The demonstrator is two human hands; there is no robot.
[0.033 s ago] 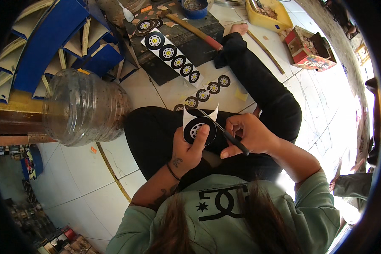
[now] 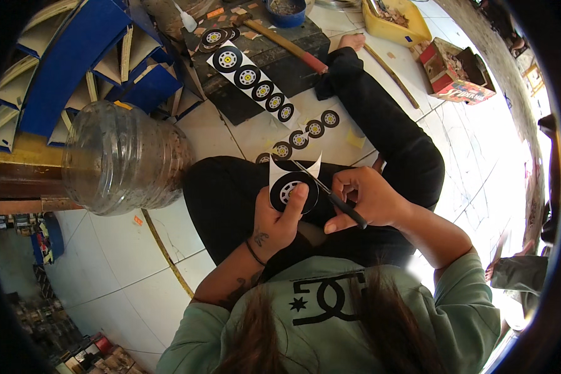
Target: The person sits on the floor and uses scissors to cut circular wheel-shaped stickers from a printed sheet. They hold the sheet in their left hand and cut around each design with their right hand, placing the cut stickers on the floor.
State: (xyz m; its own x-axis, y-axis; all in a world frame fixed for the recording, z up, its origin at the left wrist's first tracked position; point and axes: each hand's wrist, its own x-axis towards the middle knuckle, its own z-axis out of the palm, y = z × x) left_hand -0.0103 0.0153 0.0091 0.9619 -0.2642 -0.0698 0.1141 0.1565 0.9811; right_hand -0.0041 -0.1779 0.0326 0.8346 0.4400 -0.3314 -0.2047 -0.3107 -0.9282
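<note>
While left fingers (image 2: 279, 215) pinch wheel cutout (image 2: 291, 190), right fingers (image 2: 361, 196) grip scissors (image 2: 330, 194).

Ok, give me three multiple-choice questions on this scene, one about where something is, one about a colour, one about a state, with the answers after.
1. Where does the clear plastic jug lie?
A. to the person's left
B. beside the yellow tub
C. on the lap

2. What colour is the tub at the top?
A. blue
B. yellow
C. white

3. What is the right hand doing?
A. resting flat on the floor
B. holding scissors at the paper wheel
C. gripping the hammer

Answers:
1 A, the jug lies on its side at the picture's left.
2 B, its walls are yellow.
3 B, the blades meet the wheel cut-out that the left hand pinches.
</note>
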